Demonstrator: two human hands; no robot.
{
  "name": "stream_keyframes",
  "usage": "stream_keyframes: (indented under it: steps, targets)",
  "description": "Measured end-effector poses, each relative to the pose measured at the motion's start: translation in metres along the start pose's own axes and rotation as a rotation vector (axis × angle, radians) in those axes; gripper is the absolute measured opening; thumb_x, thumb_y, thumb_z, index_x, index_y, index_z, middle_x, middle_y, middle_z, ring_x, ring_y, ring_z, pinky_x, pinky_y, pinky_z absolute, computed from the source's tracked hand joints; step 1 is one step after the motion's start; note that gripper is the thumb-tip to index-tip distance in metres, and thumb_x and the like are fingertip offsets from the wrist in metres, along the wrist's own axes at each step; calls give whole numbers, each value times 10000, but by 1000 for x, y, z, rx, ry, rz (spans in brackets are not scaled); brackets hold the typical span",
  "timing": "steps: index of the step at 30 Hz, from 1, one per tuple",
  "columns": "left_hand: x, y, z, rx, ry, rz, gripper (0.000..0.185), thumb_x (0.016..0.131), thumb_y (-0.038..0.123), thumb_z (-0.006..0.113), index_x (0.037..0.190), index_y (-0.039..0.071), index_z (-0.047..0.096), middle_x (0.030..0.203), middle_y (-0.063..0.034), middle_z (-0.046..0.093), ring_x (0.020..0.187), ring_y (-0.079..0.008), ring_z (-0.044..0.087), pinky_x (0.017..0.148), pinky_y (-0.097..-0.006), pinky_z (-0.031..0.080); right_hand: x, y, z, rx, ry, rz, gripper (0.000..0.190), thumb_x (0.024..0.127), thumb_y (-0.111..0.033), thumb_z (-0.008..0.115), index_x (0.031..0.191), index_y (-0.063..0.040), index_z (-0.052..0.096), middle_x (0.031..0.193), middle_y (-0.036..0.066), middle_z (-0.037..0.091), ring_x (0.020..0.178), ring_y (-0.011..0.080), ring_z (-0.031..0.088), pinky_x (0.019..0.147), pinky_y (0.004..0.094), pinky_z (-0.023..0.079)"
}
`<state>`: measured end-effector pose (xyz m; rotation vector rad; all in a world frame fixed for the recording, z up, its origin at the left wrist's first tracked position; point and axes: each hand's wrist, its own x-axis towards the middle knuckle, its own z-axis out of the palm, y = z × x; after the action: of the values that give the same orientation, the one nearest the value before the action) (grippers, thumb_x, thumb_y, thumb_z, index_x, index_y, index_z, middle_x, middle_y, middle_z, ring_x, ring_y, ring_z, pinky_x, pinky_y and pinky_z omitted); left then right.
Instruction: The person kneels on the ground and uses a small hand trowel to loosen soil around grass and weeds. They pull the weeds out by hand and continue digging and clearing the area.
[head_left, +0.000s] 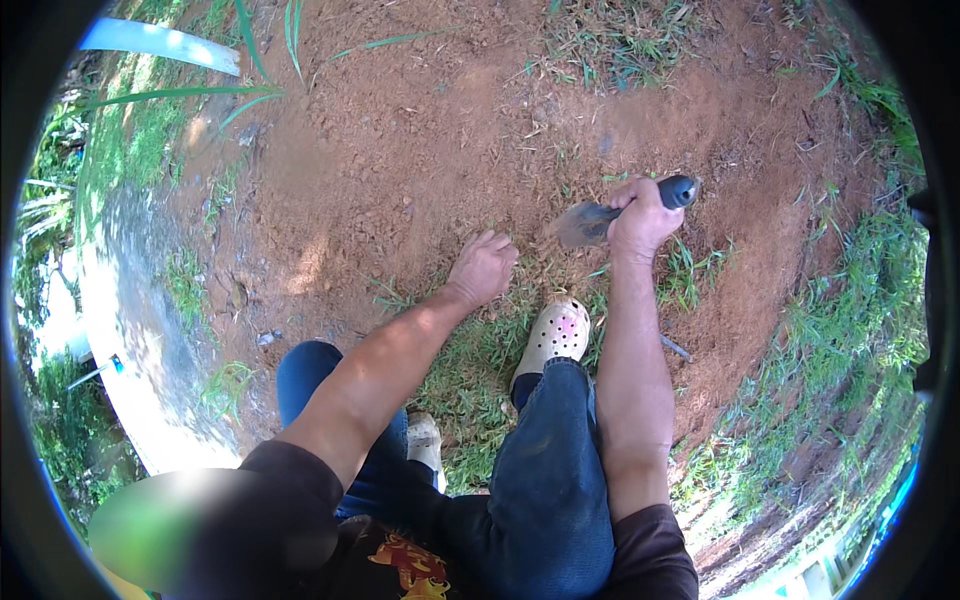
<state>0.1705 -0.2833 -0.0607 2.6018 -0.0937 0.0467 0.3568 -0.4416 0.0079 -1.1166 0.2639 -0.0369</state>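
Observation:
My right hand (643, 221) is closed around the dark handle of a hand trowel (589, 225), whose blurred metal blade points left, low over the reddish soil (420, 165). To the left of the blade, my left hand (484, 268) is at the edge between bare soil and grass, its fingers curled down; whether it grips anything is hidden under the fingers. Short grass (480, 345) and loose dry blades lie below and between the hands.
My clog (559, 330) stands just below the trowel, the other clog (425, 446) further back. A small stick (676, 348) lies right of my right forearm. Grass (832, 315) borders the soil at right, a pale paved strip (142, 322) at left. A whitish curved strip (165, 45) is at upper left.

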Motion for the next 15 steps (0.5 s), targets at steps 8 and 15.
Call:
stream_keyframes:
  steps: [8,15]
  targets:
    - [-15,0,-9,-110,48,-10,138,762,72,643,891,36,679,883,-107,614,857,-310,571,807,-412,483,15,-23,31,-127,136,24,117,744,41,542,757,-38,457,580,59,476,380,166,441,364,311,383]
    - [-17,4,-19,-118,24,-158,162,778,125,699,927,62,704,898,-110,624,899,-311,585,831,-416,484,37,50,-19,-57,212,281,92,761,25,549,763,-20,469,594,54,469,388,164,419,361,316,370]
